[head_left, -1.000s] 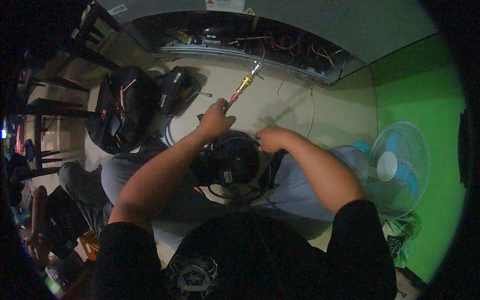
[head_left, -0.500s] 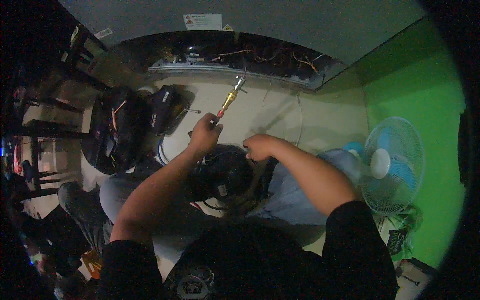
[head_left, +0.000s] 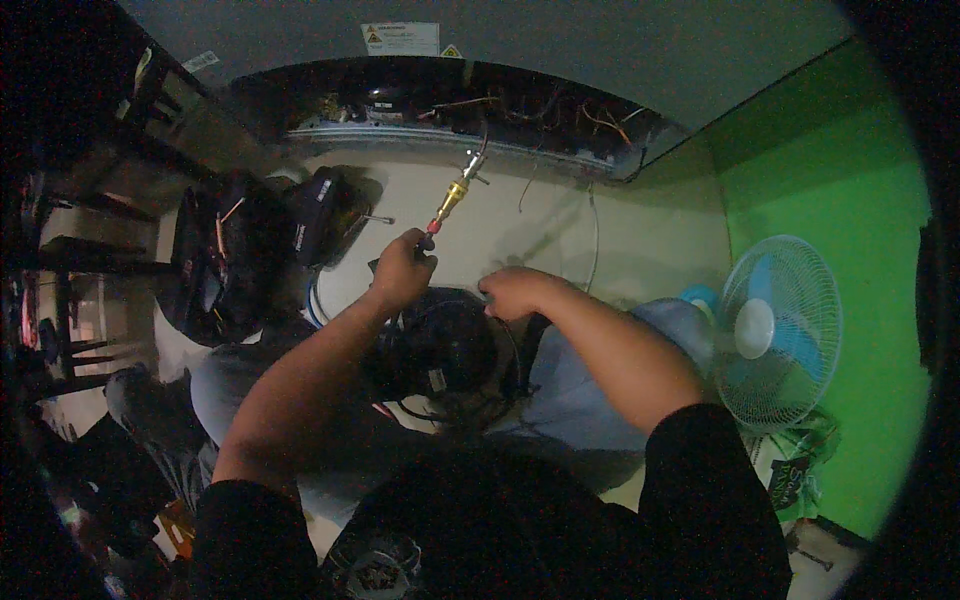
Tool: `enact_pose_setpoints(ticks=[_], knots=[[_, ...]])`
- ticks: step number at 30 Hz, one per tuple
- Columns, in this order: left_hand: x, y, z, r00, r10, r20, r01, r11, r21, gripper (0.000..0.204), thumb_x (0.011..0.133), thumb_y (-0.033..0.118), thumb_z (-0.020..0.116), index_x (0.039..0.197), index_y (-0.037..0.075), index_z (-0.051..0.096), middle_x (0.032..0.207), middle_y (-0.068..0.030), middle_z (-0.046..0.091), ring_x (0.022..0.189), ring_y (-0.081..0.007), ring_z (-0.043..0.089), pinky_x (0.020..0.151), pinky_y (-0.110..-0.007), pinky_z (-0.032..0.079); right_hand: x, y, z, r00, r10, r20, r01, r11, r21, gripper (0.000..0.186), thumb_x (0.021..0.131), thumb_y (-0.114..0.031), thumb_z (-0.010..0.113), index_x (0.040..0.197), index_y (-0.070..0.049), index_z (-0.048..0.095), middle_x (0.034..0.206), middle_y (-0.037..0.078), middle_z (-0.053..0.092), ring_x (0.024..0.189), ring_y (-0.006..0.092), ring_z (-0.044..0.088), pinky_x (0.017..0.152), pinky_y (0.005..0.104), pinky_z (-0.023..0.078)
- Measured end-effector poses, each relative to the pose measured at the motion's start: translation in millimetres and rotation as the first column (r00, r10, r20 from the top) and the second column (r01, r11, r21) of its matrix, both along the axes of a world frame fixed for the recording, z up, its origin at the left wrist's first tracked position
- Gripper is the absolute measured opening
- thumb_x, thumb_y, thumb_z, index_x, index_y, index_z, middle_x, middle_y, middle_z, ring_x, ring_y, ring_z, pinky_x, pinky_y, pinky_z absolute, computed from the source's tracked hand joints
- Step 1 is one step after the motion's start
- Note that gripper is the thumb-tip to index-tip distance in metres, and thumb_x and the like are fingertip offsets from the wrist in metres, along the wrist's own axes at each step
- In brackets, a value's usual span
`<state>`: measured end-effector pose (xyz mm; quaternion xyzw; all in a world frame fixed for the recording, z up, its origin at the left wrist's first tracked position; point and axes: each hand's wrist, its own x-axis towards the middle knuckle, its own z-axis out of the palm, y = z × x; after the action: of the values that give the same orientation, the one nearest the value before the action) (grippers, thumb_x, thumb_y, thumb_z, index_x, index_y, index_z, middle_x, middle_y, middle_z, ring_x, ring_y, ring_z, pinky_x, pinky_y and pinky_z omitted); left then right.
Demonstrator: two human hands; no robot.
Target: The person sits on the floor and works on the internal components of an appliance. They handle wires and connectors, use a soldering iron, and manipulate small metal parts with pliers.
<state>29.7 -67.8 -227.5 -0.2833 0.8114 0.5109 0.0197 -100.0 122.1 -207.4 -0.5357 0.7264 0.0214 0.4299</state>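
My left hand [head_left: 402,270] is closed around the lower, red-and-dark end of a brass valve fitting [head_left: 453,195]. The fitting slants up and away, and its silver top joins a thin pipe from the open bay [head_left: 400,108] of a grey appliance. To the right, my right hand [head_left: 515,292] has its fingers curled above a black rounded machine [head_left: 435,345] between my legs. What those fingers hold, if anything, is hidden. Dark hoses run around the machine, and a blue hose [head_left: 315,298] curves past its left side.
Left of my hands lie an open black tool bag [head_left: 225,260] and a smaller black case [head_left: 322,215], with a metal tool [head_left: 378,219] beside it. A fan [head_left: 780,330] stands near the green wall [head_left: 870,250]. Loose wires hang from the bay, one a pale cable [head_left: 593,240].
The whole view has shifted slightly, so everything appears a little further left. Both hands keep the same hold and place relative to the fitting and the black machine.
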Motion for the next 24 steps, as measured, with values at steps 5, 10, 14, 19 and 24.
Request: enact_pose_setpoints(ticks=[5, 10, 14, 19, 24], knots=[[2, -2, -3, 0.996, -0.064, -0.065, 0.058, 0.995, -0.087, 0.019, 0.086, 0.004, 0.065, 0.104, 0.001, 0.058, 0.079, -0.0066, 0.058, 0.067, -0.0148, 0.053, 0.059, -0.032, 0.043, -2, 0, -2, 1.000, 0.008, 0.002, -0.008, 1.000, 0.014, 0.042, 0.085, -0.030, 0.071, 0.114, 0.001, 0.067, 0.116, 0.022, 0.067, 0.109, 0.0398, 0.064, 0.094, 0.0484, 0.052], [0, -2, -1, 0.999, -0.032, 0.027, 0.033, 0.999, -0.037, 0.027, 0.078, 0.010, 0.067, 0.103, 0.001, 0.061, 0.097, -0.0222, 0.066, 0.093, -0.0385, 0.065, 0.082, -0.045, 0.051, -3, 3, -15, 0.998, -0.048, 0.029, 0.047, 0.999, 0.027, 0.043, 0.084, -0.028, 0.072, 0.115, 0.001, 0.066, 0.116, 0.022, 0.068, 0.107, 0.0392, 0.066, 0.092, 0.0483, 0.052], [3, 6, 19, 0.997, 0.082, -0.016, -0.083, 0.941, -0.329, 0.032, 0.077, 0.002, 0.069, 0.106, 0.001, 0.055, 0.080, -0.0143, 0.061, 0.071, -0.0328, 0.060, 0.070, -0.045, 0.049, 0, 11, -29, 0.990, -0.114, 0.080, 0.094, 0.973, 0.212, 0.052, 0.089, -0.031, 0.071, 0.130, -0.003, 0.058, 0.121, 0.022, 0.065, 0.114, 0.0380, 0.062, 0.097, 0.0459, 0.049], [14, 21, 69, 0.952, -0.207, 0.224, 0.296, 0.803, -0.517, 0.040, 0.077, 0.010, 0.067, 0.114, 0.001, 0.054, 0.100, -0.0216, 0.064, 0.094, -0.0397, 0.063, 0.081, -0.049, 0.052, 10, 17, -38, 0.898, -0.432, 0.084, 0.322, 0.774, 0.545, 0.055, 0.090, -0.032, 0.071, 0.135, -0.006, 0.052, 0.117, 0.017, 0.065, 0.095, 0.0310, 0.067, 0.083, 0.0541, 0.055], [31, 28, 66, 0.220, -0.698, 0.681, 0.826, 0.504, 0.251, 0.055, 0.086, 0.029, 0.064, 0.134, 0.005, 0.052, 0.118, -0.0211, 0.064, 0.104, -0.0355, 0.065, 0.083, -0.046, 0.055, 11, 33, -42, 0.757, -0.568, 0.323, 0.328, 0.758, 0.564, 0.055, 0.091, -0.040, 0.068, 0.134, -0.009, 0.051, 0.116, 0.013, 0.064, 0.094, 0.0295, 0.066, 0.072, 0.0523, 0.055]])
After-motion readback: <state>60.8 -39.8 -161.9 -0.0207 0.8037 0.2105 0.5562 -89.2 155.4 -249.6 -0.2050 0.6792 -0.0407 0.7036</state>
